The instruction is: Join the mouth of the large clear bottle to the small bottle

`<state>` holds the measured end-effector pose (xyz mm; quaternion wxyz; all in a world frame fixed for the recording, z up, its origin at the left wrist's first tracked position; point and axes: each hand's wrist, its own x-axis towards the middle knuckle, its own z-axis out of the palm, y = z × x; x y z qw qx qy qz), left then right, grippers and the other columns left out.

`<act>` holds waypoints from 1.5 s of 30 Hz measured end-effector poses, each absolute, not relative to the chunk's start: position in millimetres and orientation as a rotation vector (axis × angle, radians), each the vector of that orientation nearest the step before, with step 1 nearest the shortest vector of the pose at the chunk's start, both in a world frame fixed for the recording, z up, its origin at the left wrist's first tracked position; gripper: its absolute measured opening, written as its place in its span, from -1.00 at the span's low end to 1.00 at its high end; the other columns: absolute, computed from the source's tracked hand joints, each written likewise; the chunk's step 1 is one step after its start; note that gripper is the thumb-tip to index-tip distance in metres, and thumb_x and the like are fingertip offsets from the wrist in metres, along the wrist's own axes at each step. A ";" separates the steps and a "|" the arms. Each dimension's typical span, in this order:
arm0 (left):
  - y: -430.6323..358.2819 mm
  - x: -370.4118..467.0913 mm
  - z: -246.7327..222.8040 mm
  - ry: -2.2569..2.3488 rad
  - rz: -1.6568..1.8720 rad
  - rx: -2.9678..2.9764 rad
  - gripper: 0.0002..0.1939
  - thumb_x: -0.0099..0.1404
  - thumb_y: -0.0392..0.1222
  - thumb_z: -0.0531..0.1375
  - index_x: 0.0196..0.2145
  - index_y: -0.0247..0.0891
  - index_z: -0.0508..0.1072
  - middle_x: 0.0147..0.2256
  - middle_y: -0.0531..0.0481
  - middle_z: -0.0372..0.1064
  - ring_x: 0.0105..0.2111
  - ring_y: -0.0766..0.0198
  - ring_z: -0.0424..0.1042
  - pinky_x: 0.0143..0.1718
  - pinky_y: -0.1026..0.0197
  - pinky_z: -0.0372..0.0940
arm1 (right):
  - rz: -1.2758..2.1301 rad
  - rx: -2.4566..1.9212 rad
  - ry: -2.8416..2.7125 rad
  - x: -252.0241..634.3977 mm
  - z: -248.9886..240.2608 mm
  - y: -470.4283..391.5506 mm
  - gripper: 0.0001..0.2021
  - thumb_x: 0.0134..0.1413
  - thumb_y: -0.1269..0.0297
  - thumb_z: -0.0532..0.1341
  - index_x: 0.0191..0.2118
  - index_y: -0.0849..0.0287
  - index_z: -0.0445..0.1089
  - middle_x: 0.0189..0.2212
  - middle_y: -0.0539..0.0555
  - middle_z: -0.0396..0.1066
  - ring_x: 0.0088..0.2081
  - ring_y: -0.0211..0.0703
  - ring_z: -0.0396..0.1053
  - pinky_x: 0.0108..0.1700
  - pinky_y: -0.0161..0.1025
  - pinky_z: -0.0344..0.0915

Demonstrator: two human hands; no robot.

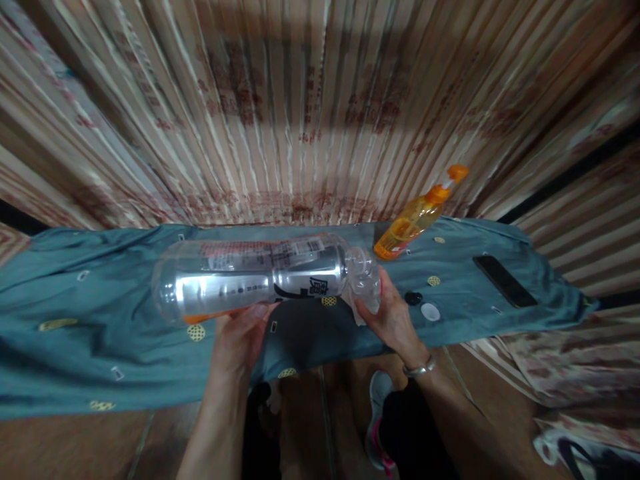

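Note:
A big clear plastic bottle [250, 277] with a silver, orange and black label lies sideways in the air above the cloth, its narrow end to the right. My left hand [245, 327] is closed on its underside, with most fingers hidden behind it. At the narrow end, my right hand [387, 310] wraps round the clear ridged plastic of the neck. Something whitish and thin [359, 313] hangs by the right fingers; what it is I cannot make out. A silver bracelet [419, 367] circles the right wrist.
An orange pump bottle [410, 223] stands on the teal cloth [150, 373] behind my right hand. Nearby lie a small black round piece [413, 298], a white disc [430, 312] and a dark phone [505, 281]. Pleated curtains [300, 120] hang close behind the table.

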<state>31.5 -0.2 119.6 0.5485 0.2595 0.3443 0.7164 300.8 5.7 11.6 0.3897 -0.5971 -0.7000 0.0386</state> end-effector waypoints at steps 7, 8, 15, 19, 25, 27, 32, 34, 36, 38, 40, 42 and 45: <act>-0.2 30.4 118.2 0.837 1.686 0.622 -0.33 -0.30 -0.05 0.65 -0.15 -0.16 0.67 -0.36 -0.09 0.66 -0.23 -0.21 0.68 -0.03 -0.31 0.57 | 0.087 -1.516 -1.793 301.1 11.9 5.4 -0.21 0.28 0.05 0.28 0.50 0.13 0.01 0.32 0.32 0.42 0.30 0.28 0.46 0.26 0.27 0.50; -0.4 30.2 118.1 0.834 1.686 0.622 -0.33 -0.29 -0.06 0.65 -0.15 -0.15 0.67 -0.35 -0.09 0.66 -0.24 -0.19 0.68 -0.03 -0.31 0.57 | 0.075 -1.514 -1.790 301.2 11.3 5.5 -0.21 0.28 0.05 0.28 0.51 0.13 0.01 0.32 0.32 0.42 0.30 0.28 0.45 0.26 0.27 0.50; -1.7 29.6 116.0 0.841 1.670 0.626 -0.43 -0.26 -0.03 0.65 -0.23 -0.11 0.67 -0.39 -0.01 0.64 -0.35 -0.08 0.67 -0.01 -0.29 0.57 | 0.079 -1.530 -1.787 300.8 11.1 5.3 -0.21 0.28 0.03 0.27 0.50 0.15 0.01 0.32 0.35 0.41 0.30 0.30 0.45 0.25 0.29 0.50; -1.7 29.8 115.0 0.835 1.649 0.618 -0.45 -0.26 -0.02 0.65 -0.26 -0.10 0.68 -0.43 -0.02 0.62 -0.31 -0.13 0.68 0.02 -0.32 0.56 | 0.077 -1.526 -1.794 301.1 11.1 5.2 -0.19 0.28 0.03 0.27 0.51 0.15 -0.01 0.33 0.35 0.40 0.31 0.29 0.44 0.27 0.29 0.48; -1.6 29.7 114.7 0.868 1.669 0.617 -0.44 -0.29 -0.02 0.65 -0.26 -0.12 0.68 -0.36 -0.04 0.66 -0.31 -0.10 0.68 -0.03 -0.27 0.58 | 0.074 -1.546 -1.782 301.2 9.3 5.6 -0.18 0.26 0.03 0.28 0.50 0.18 0.00 0.31 0.37 0.42 0.29 0.31 0.47 0.24 0.28 0.51; -1.7 29.5 114.9 0.864 1.662 0.622 -0.43 -0.26 -0.04 0.64 -0.23 -0.12 0.67 -0.33 -0.05 0.67 -0.28 -0.11 0.68 -0.04 -0.25 0.59 | 0.079 -1.550 -1.777 300.8 9.8 5.4 -0.18 0.26 0.03 0.27 0.50 0.17 0.01 0.31 0.36 0.43 0.29 0.29 0.47 0.23 0.27 0.52; -2.0 29.8 117.6 0.844 1.678 0.660 -0.33 -0.21 -0.08 0.63 -0.07 -0.07 0.65 -0.18 -0.06 0.68 -0.12 -0.12 0.68 0.03 -0.18 0.56 | 0.093 -1.552 -1.773 299.6 13.2 4.5 -0.19 0.25 0.04 0.27 0.50 0.17 0.01 0.31 0.35 0.42 0.30 0.28 0.45 0.26 0.26 0.50; -2.2 29.3 117.9 0.840 1.697 0.667 -0.31 -0.20 -0.09 0.63 -0.04 -0.05 0.64 -0.12 -0.06 0.68 -0.08 -0.11 0.67 0.05 -0.16 0.56 | 0.111 -1.558 -1.775 299.1 15.0 4.4 -0.20 0.25 0.04 0.27 0.49 0.18 0.03 0.30 0.35 0.43 0.29 0.28 0.46 0.25 0.26 0.50; -2.4 28.3 116.7 0.837 1.695 0.672 -0.32 -0.19 -0.10 0.63 -0.04 -0.04 0.64 -0.09 -0.06 0.68 -0.08 -0.10 0.67 0.04 -0.16 0.56 | 0.131 -1.562 -1.778 298.8 16.2 4.3 -0.23 0.26 0.05 0.26 0.48 0.17 0.05 0.29 0.35 0.44 0.28 0.28 0.47 0.24 0.27 0.51; -2.7 27.0 114.9 0.835 1.686 0.671 -0.34 -0.17 -0.10 0.63 -0.05 -0.04 0.64 -0.09 -0.06 0.68 -0.10 -0.11 0.67 0.03 -0.16 0.57 | 0.134 -1.553 -1.780 299.1 16.4 4.4 -0.24 0.27 0.06 0.26 0.48 0.15 0.05 0.28 0.34 0.45 0.28 0.28 0.48 0.23 0.27 0.51; -2.9 26.2 113.6 0.831 1.681 0.668 -0.35 -0.15 -0.11 0.62 -0.05 -0.04 0.64 -0.10 -0.07 0.68 -0.07 -0.13 0.66 0.02 -0.17 0.57 | 0.122 -1.537 -1.782 299.8 15.6 4.5 -0.22 0.27 0.06 0.27 0.49 0.13 0.03 0.29 0.32 0.45 0.28 0.27 0.48 0.23 0.27 0.52; -3.0 26.0 113.2 0.823 1.684 0.663 -0.36 -0.15 -0.11 0.62 -0.05 -0.04 0.65 -0.12 -0.08 0.68 -0.03 -0.16 0.65 0.02 -0.19 0.57 | 0.109 -1.530 -1.784 300.4 14.5 4.6 -0.21 0.27 0.05 0.28 0.50 0.13 0.02 0.29 0.32 0.44 0.28 0.28 0.47 0.23 0.27 0.51; -2.9 25.6 112.6 0.819 1.675 0.642 -0.37 -0.18 -0.11 0.62 -0.09 -0.04 0.65 -0.14 -0.07 0.68 -0.04 -0.18 0.65 0.04 -0.24 0.56 | 0.101 -1.531 -1.781 300.7 14.0 4.7 -0.20 0.27 0.04 0.28 0.50 0.15 0.02 0.30 0.34 0.43 0.28 0.29 0.47 0.23 0.29 0.51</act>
